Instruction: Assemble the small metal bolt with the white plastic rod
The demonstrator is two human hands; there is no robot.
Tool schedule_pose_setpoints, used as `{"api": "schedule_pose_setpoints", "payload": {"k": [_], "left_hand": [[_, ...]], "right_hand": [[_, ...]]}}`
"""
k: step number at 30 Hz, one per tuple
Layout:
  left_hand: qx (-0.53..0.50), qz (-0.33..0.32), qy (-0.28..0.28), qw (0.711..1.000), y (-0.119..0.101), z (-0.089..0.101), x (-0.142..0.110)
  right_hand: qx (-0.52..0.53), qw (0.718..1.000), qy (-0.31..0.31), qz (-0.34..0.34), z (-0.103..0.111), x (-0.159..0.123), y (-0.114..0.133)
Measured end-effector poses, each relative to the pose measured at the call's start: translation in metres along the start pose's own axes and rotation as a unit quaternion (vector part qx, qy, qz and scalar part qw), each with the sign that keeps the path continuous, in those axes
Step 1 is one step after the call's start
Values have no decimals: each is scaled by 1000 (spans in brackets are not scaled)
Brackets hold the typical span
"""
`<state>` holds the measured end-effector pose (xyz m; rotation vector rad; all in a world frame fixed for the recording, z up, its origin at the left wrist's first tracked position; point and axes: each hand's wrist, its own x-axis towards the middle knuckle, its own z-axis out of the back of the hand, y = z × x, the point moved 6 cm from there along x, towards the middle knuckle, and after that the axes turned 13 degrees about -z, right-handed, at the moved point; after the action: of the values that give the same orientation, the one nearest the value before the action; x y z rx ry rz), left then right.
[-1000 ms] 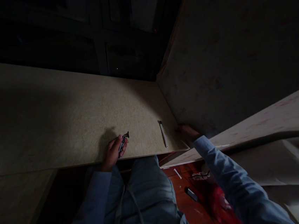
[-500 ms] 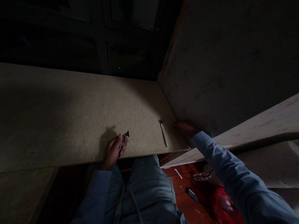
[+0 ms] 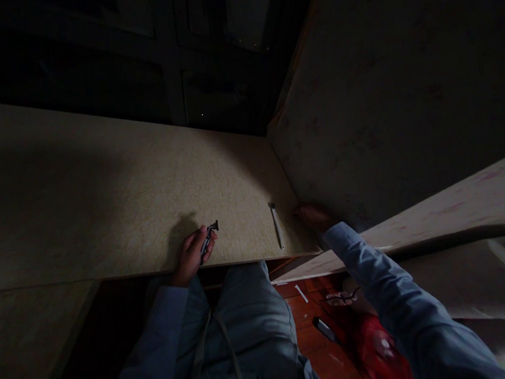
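Observation:
My left hand (image 3: pixel 193 255) rests on the near edge of a pale wooden board (image 3: pixel 102 210), its fingers closed round a small dark tool (image 3: pixel 208 239) whose head points away from me. My right hand (image 3: pixel 311 215) reaches to the board's right end, where it meets an upright panel (image 3: pixel 382 99); its fingers press at that corner and are dim. A thin pale stick-like piece (image 3: pixel 276 226) lies on the board between the two hands, nearer the right one.
The room is dark. Another board (image 3: pixel 459 205) slants across the right. Below, a reddish wooden floor (image 3: pixel 321 349) holds a small dark object (image 3: pixel 324 329), a red thing (image 3: pixel 379 350) and a white strip (image 3: pixel 300 294). A cord (image 3: pixel 223 347) hangs over my lap.
My right hand has slid a little left along the corner between board and panel. The left hand and its tool have stayed put.

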<state>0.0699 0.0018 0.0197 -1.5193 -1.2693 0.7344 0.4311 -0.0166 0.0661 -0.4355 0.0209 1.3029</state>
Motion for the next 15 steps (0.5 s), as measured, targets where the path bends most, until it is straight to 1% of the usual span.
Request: {"api": "schedule_pose_setpoints", "payload": {"k": [7, 15], "left_hand": [[6, 3, -3, 1000, -1, 0, 0], [2, 6, -6, 1000, 0, 1, -1]], "right_hand": [[-7, 1000, 2, -7, -2, 2, -4], [12, 1000, -5, -23, -1, 0, -3]]}}
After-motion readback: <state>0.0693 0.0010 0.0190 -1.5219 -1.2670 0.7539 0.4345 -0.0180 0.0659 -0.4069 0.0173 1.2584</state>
